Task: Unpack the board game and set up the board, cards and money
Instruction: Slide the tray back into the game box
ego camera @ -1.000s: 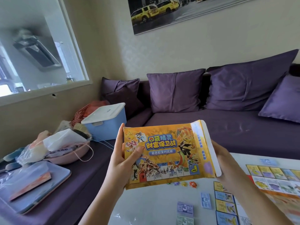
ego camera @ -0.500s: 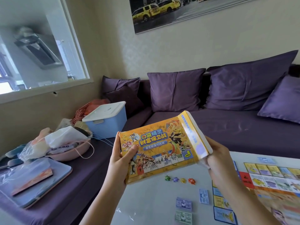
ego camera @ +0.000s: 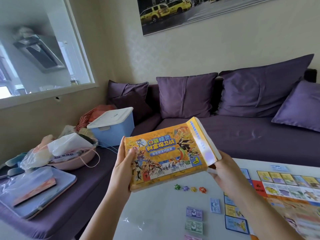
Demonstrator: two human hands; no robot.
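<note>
I hold the orange-yellow game box [ego camera: 169, 153] in the air above the white table [ego camera: 155, 210], its printed top facing me and tilted. My left hand [ego camera: 123, 163] grips its left end, thumb on the lid. My right hand [ego camera: 225, 168] holds its right end, where a white flap shows. On the table below lie several small coloured star-shaped tokens [ego camera: 190, 188], stacks of paper money [ego camera: 194, 213] and the unfolded game board [ego camera: 285, 193] at the right.
A purple sofa [ego camera: 233, 134] with cushions runs behind and left of the table. On its left part stand a blue lidded bin [ego camera: 112, 125], a pink basin with bags [ego camera: 72, 156] and a flat blue tray [ego camera: 34, 193].
The box has come lower and tipped flatter, its right end turning away from me. Both hands keep their hold. My view has dropped a little toward the table.
</note>
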